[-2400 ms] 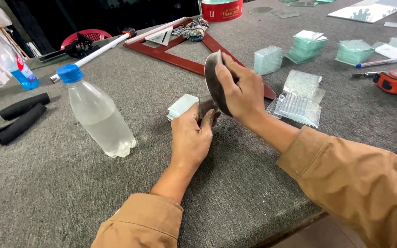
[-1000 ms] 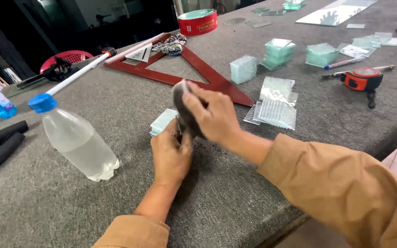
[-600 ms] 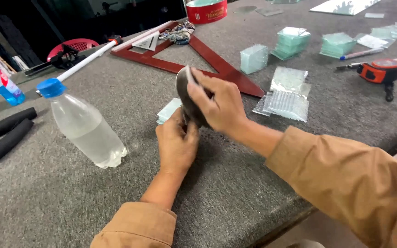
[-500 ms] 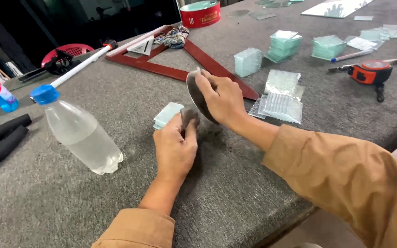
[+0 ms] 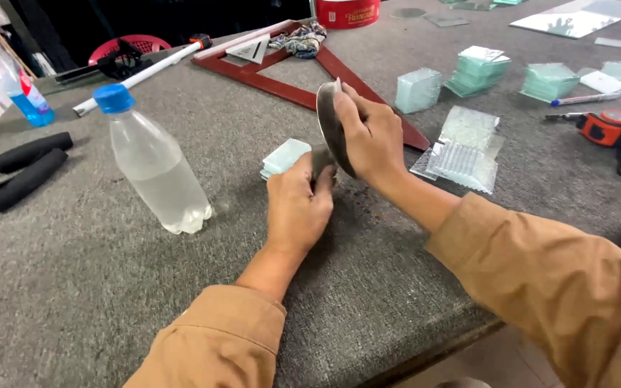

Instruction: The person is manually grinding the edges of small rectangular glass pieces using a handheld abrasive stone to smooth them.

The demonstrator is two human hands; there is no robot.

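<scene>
Right hand [image 5: 368, 133] clenched round grey disc [image 5: 330, 126], lifted upright again; left hand [image 5: 297, 208] still pinning small piece, rubbing continues.

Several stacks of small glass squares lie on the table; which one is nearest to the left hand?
The low stack just beyond the left hand; the others lie farther right.

table [image 5: 95, 302]: grey felt-like cloth, matt, rough | plastic bottle [image 5: 154, 169]: clear, glossy, blue cap | triangle frame [image 5: 282, 82]: red-brown wood, smooth | glass squares [image 5: 285, 156]: pale green, glossy | disc [image 5: 330, 126] in right hand [image 5: 371, 136]: dark grey, dull | sleeves [image 5: 555, 280]: tan woven cloth
</scene>
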